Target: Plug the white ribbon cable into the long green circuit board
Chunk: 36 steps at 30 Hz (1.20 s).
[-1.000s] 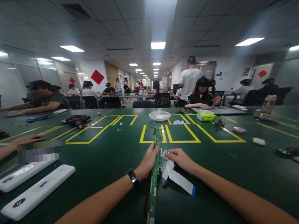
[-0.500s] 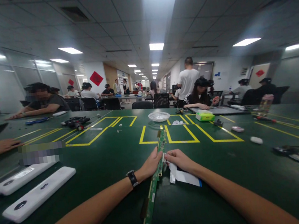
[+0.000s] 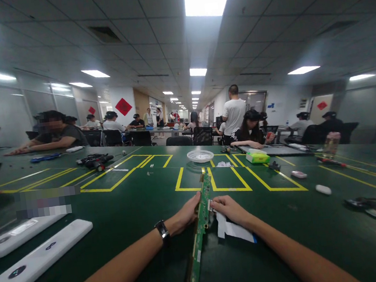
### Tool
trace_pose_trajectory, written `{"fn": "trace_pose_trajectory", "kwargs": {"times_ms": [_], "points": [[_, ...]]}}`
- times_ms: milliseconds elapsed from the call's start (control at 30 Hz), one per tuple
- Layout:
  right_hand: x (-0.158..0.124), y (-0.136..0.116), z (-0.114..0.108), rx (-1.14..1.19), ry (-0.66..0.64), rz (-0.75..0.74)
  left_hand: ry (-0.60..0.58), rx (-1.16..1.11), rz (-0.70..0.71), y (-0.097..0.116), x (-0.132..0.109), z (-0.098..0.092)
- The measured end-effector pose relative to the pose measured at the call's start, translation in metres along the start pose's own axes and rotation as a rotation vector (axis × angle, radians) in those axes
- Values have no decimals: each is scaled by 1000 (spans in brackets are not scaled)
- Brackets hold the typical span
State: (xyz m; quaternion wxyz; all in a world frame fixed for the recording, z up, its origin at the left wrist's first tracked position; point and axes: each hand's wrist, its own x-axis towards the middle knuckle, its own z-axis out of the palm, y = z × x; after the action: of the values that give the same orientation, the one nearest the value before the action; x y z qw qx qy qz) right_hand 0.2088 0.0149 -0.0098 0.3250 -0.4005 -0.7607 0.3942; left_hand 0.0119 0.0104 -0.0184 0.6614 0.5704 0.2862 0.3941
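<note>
A long, narrow green circuit board [image 3: 202, 233] stands slantwise in front of me, its far end pointing toward the yellow tape marks. My left hand [image 3: 186, 212] grips it from the left side, with the fingers partly hidden behind it. On the right edge of the board, my right hand [image 3: 229, 209] pinches the end of a white flat ribbon cable [image 3: 235, 232] at a connector. The cable hangs folded below that hand and has a blue tip. Whether its end sits inside the connector, I cannot tell.
Two white power-bank-like devices [image 3: 43, 259] lie at left. Beyond the board are a clear plastic dish [image 3: 200, 156], a green tissue pack [image 3: 257, 156] and yellow tape outlines [image 3: 231, 190]. A white mouse-shaped object [image 3: 323, 189] and dark cable [image 3: 370, 203] lie right. Co-workers sit across the table.
The view has tilted up slightly. The board has turned more edge-on, and my left fingers have shifted behind it. My right hand still pinches the cable at the board's edge.
</note>
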Motion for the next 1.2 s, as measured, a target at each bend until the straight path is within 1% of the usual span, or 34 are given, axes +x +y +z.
{"fn": "trace_pose_trajectory", "kwargs": {"times_ms": [33, 67, 100, 133, 167, 200, 300, 333, 400, 500, 600, 700, 867, 933, 1033, 1067, 1200], "points": [[1, 2, -5, -61, 54, -4, 24, 32, 24, 0, 2, -4], [3, 5, -11, -131, 116, -6, 76, 97, 49, 0, 4, -9], [3, 9, -18, -212, 182, 5, 169, 180, 78, 1, 5, -14], [4, 13, -27, -307, 249, 22, 235, 257, 104, 0, 6, -19], [3, 18, -36, -407, 317, 44, 268, 318, 118, 1, 7, -22], [3, 22, -46, -521, 372, 89, 296, 371, 134, 1, 7, -25], [-2, 36, -70, -817, 448, 314, 322, 469, 180, 2, 6, -28], [-3, 39, -76, -879, 445, 368, 327, 489, 199, 2, 6, -28], [-5, 43, -79, -973, 417, 411, 340, 523, 238, 3, 7, -26], [-4, 43, -72, -1076, 369, 378, 356, 572, 311, 4, 8, -25], [-3, 40, -62, -1140, 359, 321, 369, 606, 372, 7, 7, -26], [-1, 40, -62, -1150, 381, 335, 373, 616, 397, 8, 5, -24], [-1, 48, -72, -1142, 441, 407, 328, 643, 432, 6, 2, -18], [-2, 50, -75, -1133, 418, 377, 308, 665, 450, 6, 1, -16], [-2, 52, -77, -1108, 344, 273, 299, 715, 475, 6, 0, -15], [-2, 52, -78, -1109, 344, 267, 296, 729, 482, 6, 0, -15], [-2, 53, -78, -1155, 444, 365, 280, 777, 495, 6, 0, -16]]}}
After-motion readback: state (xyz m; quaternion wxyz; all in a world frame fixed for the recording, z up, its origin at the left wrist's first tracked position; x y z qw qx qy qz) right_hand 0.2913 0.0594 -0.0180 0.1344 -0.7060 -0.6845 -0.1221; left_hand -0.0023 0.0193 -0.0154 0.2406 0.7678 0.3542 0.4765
